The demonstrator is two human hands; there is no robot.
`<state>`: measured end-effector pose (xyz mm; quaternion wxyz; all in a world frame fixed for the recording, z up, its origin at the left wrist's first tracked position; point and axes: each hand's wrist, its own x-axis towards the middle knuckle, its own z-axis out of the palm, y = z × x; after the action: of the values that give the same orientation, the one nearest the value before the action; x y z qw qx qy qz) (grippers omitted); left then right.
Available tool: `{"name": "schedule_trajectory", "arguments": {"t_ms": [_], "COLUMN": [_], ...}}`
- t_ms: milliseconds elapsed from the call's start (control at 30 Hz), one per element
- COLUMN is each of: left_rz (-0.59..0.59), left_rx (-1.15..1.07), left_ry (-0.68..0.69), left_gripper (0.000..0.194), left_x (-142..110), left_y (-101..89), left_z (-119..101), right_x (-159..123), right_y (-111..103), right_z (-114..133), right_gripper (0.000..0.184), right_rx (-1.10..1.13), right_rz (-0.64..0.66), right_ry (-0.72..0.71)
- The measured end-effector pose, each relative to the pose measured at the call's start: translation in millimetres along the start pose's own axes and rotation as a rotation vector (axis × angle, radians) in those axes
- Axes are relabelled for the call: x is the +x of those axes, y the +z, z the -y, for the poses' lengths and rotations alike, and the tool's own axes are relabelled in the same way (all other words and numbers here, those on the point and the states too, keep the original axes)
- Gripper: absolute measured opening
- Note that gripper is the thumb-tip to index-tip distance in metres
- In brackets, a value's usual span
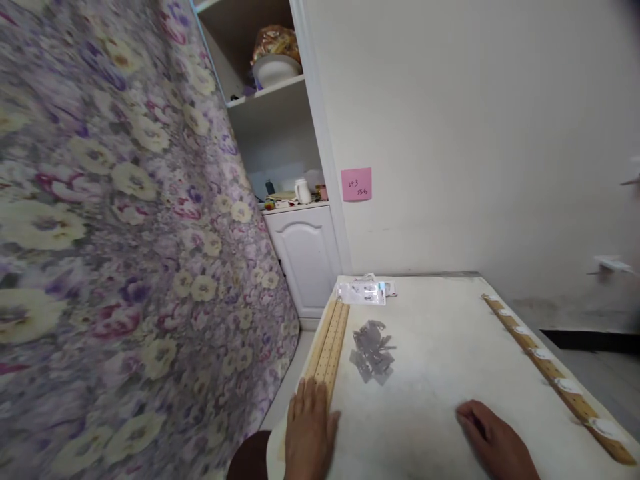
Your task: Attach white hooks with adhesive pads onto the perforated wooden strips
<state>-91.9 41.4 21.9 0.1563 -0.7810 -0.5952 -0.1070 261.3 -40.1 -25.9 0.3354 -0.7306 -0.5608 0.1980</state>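
My left hand [311,427] lies flat, fingers stretched out, on the near part of the pale wooden strips with small holes [333,340]. These strips lie side by side along the table's left edge. On the right, my right hand [493,437] rests on the white tabletop with its fingers curled in, and nothing shows in it. Beyond and between the hands is a loose pile of small grey pieces [373,350], too blurred to name. A wooden rail with several white round fittings [555,377] runs along the right edge.
The white table [430,333] stands against a wall bearing a pink note [357,185]. Clear packaging [363,293] lies at its far left corner. A flowered curtain [150,253] hangs at left, beside a white cabinet [305,253]. A brown round seat [250,457] shows below.
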Motion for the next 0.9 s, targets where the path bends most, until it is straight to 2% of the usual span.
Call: {"name": "schedule_trajectory", "arguments": {"t_ms": [167,300,400,533,600,700,800,900], "left_rz": [0.079,0.072,0.038,0.005,0.039,0.124,0.208,0.245], "left_rx": [0.043,0.022,-0.007,-0.117,-0.176,-0.217,-0.227,-0.233], "left_ry": [0.012,0.034,0.025,-0.101,-0.109,-0.106,-0.106,-0.079], "left_gripper": [0.057,0.059,0.054,0.028,0.022,0.026,0.028,0.024], "left_x": [10.2,5.3,-4.2,-24.1,-33.8,-43.3,-45.7,-42.7], "left_y": [20.6,22.6,11.1,-18.1,-31.7,-44.1,-48.4,-48.9], "left_z": [-9.5,-12.6,-10.3,-6.6,-1.9,9.4,18.6,20.4], "right_x": [-0.8,-0.8,-0.2,-0.3,-1.0,-2.3,-3.2,-3.7], "right_y": [-0.1,-0.1,0.9,1.8,1.5,0.3,-0.6,-1.0], "right_z": [-1.2,-1.1,-4.0,-8.8,-9.4,-9.1,-9.2,-9.3], "right_gripper": [0.03,0.031,0.031,0.032,0.032,0.033,0.032,0.032], "right_rx": [0.032,0.023,0.008,0.009,0.01,0.003,-0.01,-0.004], "right_rz": [-0.001,0.007,0.021,0.047,0.051,0.038,0.032,0.024], "right_ry": [-0.014,-0.001,0.011,0.007,0.01,0.027,0.038,0.026]}}
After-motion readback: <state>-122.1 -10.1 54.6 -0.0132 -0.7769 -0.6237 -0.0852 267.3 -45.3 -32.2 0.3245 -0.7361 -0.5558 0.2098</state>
